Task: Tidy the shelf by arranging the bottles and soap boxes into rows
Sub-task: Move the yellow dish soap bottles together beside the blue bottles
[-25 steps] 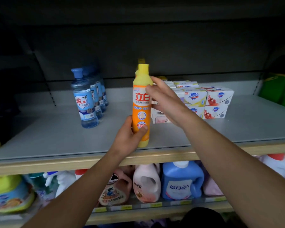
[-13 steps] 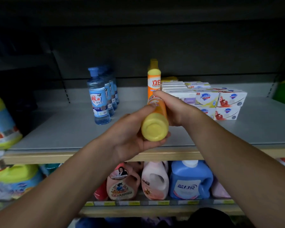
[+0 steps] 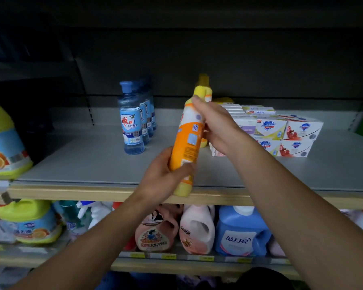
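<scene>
Head view: tall orange plastic detergent bottle with yellow cap point(image 3: 187, 141), tilted above the grey metal shelf point(image 3: 92, 160) front edge; left hand point(image 3: 166, 176) grips its base, right hand point(image 3: 218, 126) grips its upper body. Blue-capped clear bottles point(image 3: 132, 122) row left; white soap boxes point(image 3: 281, 130) stacked right.

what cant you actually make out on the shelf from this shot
Head view only:
- Orange bottle: front label faces away; back print blurred.
- Second orange bottle: mostly hidden behind the held one and the right hand.
- Blue bottles: the front one hides how many stand behind.
- Soap boxes: left ones covered by the right hand; rear rows too small.
</scene>
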### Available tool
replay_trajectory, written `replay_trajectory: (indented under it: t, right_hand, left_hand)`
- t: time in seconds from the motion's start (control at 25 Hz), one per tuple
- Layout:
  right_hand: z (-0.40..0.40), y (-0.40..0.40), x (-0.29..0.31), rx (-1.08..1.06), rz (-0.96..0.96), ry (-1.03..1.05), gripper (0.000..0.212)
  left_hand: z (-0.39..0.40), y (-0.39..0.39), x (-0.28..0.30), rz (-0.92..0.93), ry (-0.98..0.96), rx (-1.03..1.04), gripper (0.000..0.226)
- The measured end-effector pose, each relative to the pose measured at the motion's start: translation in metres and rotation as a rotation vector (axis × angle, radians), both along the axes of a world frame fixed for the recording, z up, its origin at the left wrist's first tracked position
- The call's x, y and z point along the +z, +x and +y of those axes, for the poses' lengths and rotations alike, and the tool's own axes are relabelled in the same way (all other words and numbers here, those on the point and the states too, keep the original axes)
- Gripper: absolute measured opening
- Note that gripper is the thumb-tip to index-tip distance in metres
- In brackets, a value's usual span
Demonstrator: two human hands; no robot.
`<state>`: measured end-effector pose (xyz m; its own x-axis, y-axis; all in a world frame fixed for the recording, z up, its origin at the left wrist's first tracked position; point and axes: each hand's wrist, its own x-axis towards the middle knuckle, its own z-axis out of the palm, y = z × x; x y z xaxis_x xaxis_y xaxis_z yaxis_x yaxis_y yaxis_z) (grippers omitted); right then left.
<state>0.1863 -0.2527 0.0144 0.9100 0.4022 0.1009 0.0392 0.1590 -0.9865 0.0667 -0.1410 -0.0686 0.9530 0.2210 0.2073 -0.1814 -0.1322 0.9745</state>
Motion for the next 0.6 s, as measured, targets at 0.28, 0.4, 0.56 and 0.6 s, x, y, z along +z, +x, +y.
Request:
replay_trajectory:
  t: [0.28,0.4,0.56,0.6]
  right_hand:
    - [-0.009,0.004,-0.014,0.223,0.055,0.139,0.025]
    - [0.0,-0.009,0.003,-0.071,-0.332,-0.217,0.029]
    - [0.013,-0.01,0.005,-0.233,-0.493,-0.351,0.045]
    - [0.014,-0.007,0.005,-0.165,-0.376,-0.292,0.041]
  left_hand:
    - [0.014,-0.011,-0.003,0.223,-0.459,-0.352,0.066]
    - [0.01,-0.007,-0.009,0.039,0.324,0.207,0.054]
    - [0.005,-0.009,-0.007,-0.123,0.251,0.238,0.051]
    - [0.002,-0.014,0.0,-0.044,0.011,0.112,0.051]
